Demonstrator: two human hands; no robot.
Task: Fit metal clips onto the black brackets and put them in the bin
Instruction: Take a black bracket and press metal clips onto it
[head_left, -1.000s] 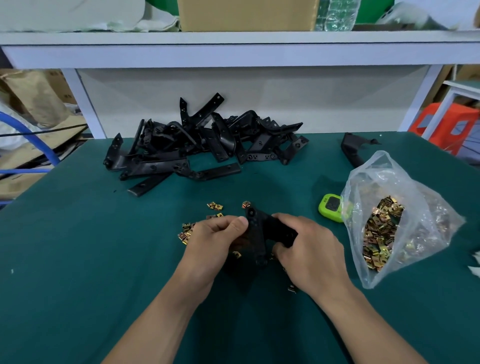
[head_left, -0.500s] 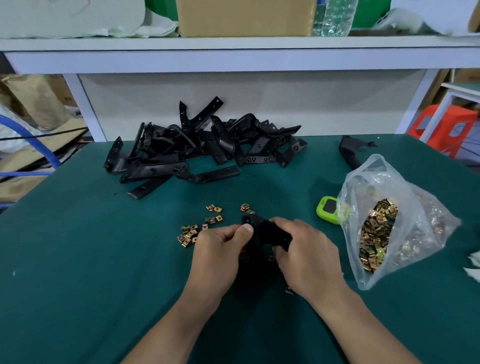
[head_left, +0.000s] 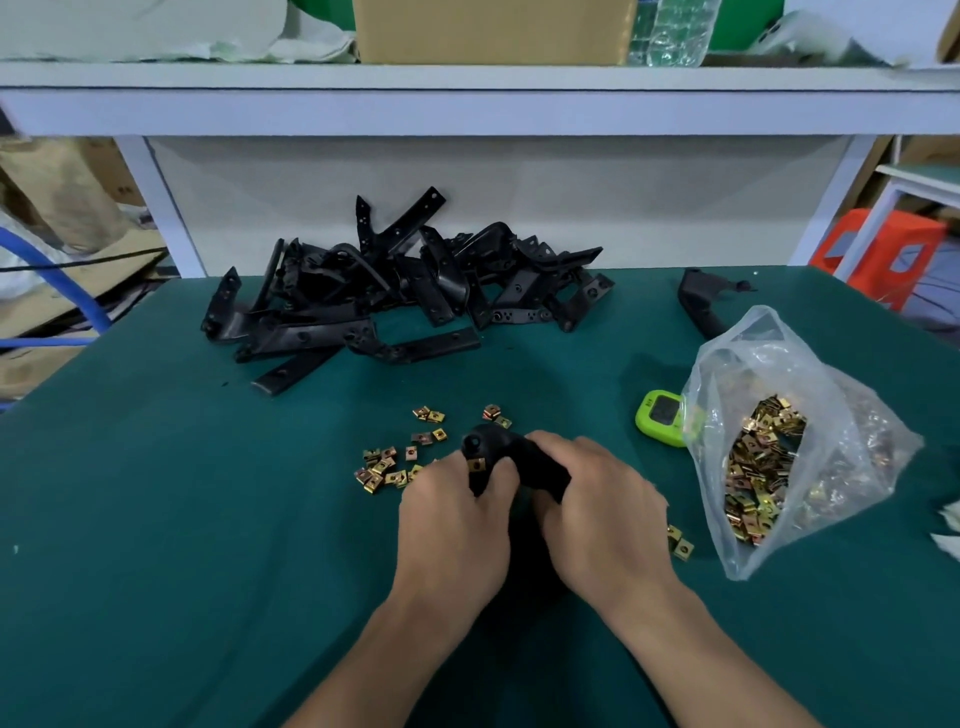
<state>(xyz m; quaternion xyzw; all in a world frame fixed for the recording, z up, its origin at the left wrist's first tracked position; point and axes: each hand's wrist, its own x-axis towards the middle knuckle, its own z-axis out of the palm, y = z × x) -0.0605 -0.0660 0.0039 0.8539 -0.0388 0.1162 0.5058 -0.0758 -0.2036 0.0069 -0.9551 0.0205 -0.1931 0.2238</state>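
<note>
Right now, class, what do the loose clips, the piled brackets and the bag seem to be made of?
The loose clips: likely plated metal; brassy, glinting. The piled brackets: black, dull sheen; painted metal or plastic, cannot tell. The bag: thin clear plastic film; crinkled, contents show through.

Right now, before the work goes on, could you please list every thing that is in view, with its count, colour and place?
bracket pile: many, black, far centre of table
lone bracket: one, black, far right
loose clips: over a dozen, gold, near centre; two more near the bag
bag of clips: one, clear, right side
small device: one, lime green, beside the bag
table: one, dark green
cardboard box: one, brown, on white shelf
held bracket: one, black, near centre
left hand: grip on held bracket
right hand: grip on held bracket
</note>
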